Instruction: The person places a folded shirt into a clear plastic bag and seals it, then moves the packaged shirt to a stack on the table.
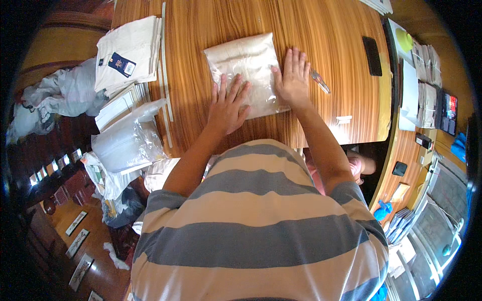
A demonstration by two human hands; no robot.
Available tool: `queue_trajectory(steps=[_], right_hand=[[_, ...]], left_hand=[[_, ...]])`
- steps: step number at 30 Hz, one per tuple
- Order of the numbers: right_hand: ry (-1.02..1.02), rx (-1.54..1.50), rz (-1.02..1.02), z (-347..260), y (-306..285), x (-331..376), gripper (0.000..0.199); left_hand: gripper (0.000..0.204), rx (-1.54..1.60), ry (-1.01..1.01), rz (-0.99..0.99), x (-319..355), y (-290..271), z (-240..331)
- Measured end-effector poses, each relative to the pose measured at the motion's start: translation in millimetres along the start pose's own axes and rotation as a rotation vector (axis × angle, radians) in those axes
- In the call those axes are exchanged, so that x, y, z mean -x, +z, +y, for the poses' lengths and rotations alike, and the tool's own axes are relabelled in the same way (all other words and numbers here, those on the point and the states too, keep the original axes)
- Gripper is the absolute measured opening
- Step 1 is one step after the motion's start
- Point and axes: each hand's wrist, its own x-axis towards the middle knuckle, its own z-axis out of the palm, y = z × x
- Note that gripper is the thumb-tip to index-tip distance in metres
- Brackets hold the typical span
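A folded cream cloth item in a clear plastic bag (245, 60) lies flat on the wood-grain table (321, 25). My left hand (229, 104) rests on the bag's lower left part, fingers spread. Along its right edge, my right hand (293, 80) lies flat with the thumb on the plastic and the other fingers reaching past the edge onto the table. Just right of that hand is a small metal tool (320, 82) that looks like thread snips; its exact kind is hard to make out.
At the left, folded cream cloth items (133, 42) carry a dark tag (122, 64). Nearer me sits a pile of clear plastic bags (128, 138). A black phone (372, 55) and a small white piece (344, 119) lie to the right. A side counter (401, 168) holds more things.
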Motion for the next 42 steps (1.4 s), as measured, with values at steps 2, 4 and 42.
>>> queue_trajectory(steps=[2, 4, 42], right_hand=[[-0.204, -0.007, -0.056, -4, -13, -11, 0.071], [-0.585, -0.006, -0.281, -8, -28, -13, 0.069], [-0.098, -0.277, -0.364, -48, -2, 17, 0.065]], left_hand=[[0.072, 0.011, 0.088, -0.068, -1, -6, -14], [0.071, 0.038, 0.246, -0.197, -12, -29, -28], [0.066, 0.636, -0.442, 0.262, -59, 9, -19]])
